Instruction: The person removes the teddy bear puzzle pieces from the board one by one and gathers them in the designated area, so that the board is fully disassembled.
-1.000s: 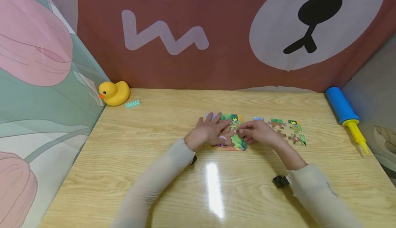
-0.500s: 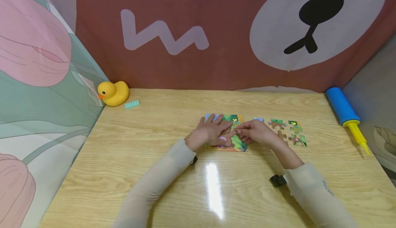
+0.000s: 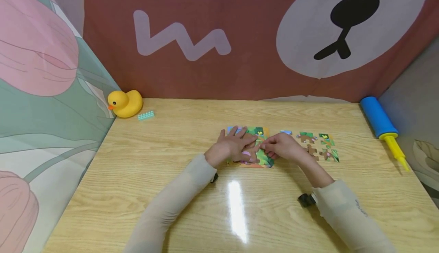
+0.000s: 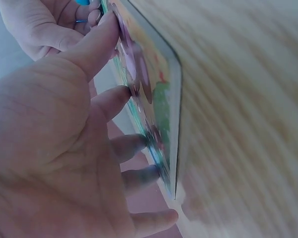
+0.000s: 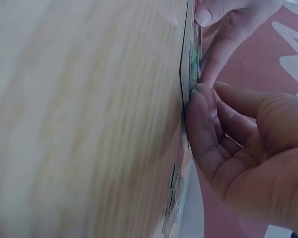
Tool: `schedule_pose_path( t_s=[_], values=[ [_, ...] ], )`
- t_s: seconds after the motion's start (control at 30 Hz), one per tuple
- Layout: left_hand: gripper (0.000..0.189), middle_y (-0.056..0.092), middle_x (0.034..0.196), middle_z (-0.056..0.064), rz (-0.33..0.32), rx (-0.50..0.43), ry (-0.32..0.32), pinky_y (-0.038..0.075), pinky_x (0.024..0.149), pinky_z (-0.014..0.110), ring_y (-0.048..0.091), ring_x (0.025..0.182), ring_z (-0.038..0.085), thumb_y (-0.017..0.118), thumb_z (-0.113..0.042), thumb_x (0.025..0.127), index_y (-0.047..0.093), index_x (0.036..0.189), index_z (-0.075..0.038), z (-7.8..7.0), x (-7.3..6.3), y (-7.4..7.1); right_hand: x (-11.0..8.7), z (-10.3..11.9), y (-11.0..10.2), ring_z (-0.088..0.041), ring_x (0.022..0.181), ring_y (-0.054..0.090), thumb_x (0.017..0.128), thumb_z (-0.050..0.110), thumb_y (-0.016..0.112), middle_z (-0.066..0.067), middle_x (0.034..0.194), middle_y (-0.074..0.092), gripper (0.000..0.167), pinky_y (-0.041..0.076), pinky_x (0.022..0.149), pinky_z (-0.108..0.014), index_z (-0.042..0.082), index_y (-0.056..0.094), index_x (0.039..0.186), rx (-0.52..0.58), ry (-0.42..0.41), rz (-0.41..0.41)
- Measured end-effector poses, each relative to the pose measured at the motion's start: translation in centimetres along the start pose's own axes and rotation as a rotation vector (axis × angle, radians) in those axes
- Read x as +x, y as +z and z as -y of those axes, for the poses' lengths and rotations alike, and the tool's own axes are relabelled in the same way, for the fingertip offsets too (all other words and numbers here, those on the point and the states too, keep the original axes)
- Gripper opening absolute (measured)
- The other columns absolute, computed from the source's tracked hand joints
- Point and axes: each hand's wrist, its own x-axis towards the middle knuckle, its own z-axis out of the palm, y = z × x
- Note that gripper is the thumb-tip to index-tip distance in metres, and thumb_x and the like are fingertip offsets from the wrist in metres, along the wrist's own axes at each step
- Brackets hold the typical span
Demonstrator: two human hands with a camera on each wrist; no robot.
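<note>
A jigsaw puzzle board with a bright animal picture lies flat on the table. My left hand rests on its left part, fingers spread and straight; in the left wrist view the thumb and fingertips press on the picture. At the board's right side my right hand has curled fingers, with thumb and forefinger pinching a puzzle piece that they mostly hide. The right wrist view puts those fingertips at the board's surface. Several loose puzzle pieces lie to the right, partly behind the right hand.
A yellow rubber duck and a mint toy brick stand at the back left. A blue and yellow pump lies along the right edge. Printed cloth walls close off the wooden table behind and at the sides.
My right hand and forearm have shifted slightly left, the fingertips staying at the board's right part. The left hand has stayed in place on the board.
</note>
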Motion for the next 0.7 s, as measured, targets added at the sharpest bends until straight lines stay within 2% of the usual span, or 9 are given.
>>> schedule_pose_path(
  t_s=[0.1,0.33,0.43,0.57,0.7],
  values=[
    [0.072,-0.006,0.173,-0.007,0.002,-0.01,0.0,0.003,0.126,0.064,-0.007,0.16,0.026,0.051,-0.057,0.1,0.009,0.159,-0.053,0.0,0.0,0.0,-0.1,0.0,0.0,-0.016,0.081,0.068,0.104,0.019,0.057,-0.013,0.096,0.072,0.028,0.062,0.072,-0.031,-0.001,0.075,0.116,-0.003,0.0,-0.018],
    [0.075,-0.005,0.173,-0.007,0.0,-0.002,-0.003,0.003,0.126,0.064,-0.006,0.16,0.027,0.053,-0.06,0.098,0.009,0.159,-0.053,-0.1,-0.1,-0.1,-0.5,0.0,-0.1,-0.018,0.092,0.072,0.103,0.019,0.059,-0.019,0.123,0.072,0.028,0.063,0.076,-0.033,0.002,0.075,0.119,0.003,-0.02,-0.053],
    [0.076,-0.004,0.173,-0.008,-0.003,-0.002,-0.009,0.003,0.126,0.063,-0.005,0.16,0.027,0.054,-0.061,0.097,0.01,0.158,-0.053,0.0,-0.1,0.0,-0.8,0.0,-0.1,-0.018,0.093,0.072,0.104,0.019,0.059,-0.018,0.124,0.071,0.028,0.063,0.077,-0.034,0.003,0.074,0.121,0.011,-0.024,-0.045],
    [0.078,-0.004,0.173,-0.008,-0.007,-0.009,-0.011,0.002,0.126,0.063,-0.005,0.16,0.026,0.055,-0.063,0.094,0.011,0.158,-0.054,0.0,-0.1,0.0,-1.2,0.1,-0.2,-0.018,0.089,0.072,0.104,0.016,0.057,-0.014,0.118,0.074,0.029,0.063,0.076,-0.036,0.005,0.071,0.126,0.085,-0.003,-0.004],
    [0.079,-0.004,0.173,-0.008,-0.011,-0.013,-0.01,0.003,0.126,0.064,-0.006,0.16,0.026,0.056,-0.064,0.093,0.012,0.158,-0.054,0.0,-0.1,0.0,-1.4,-0.2,-0.1,-0.02,0.081,0.07,0.102,0.011,0.055,-0.009,0.093,0.07,0.032,0.063,0.073,-0.038,0.005,0.066,0.132,0.176,0.007,0.058]
  ],
)
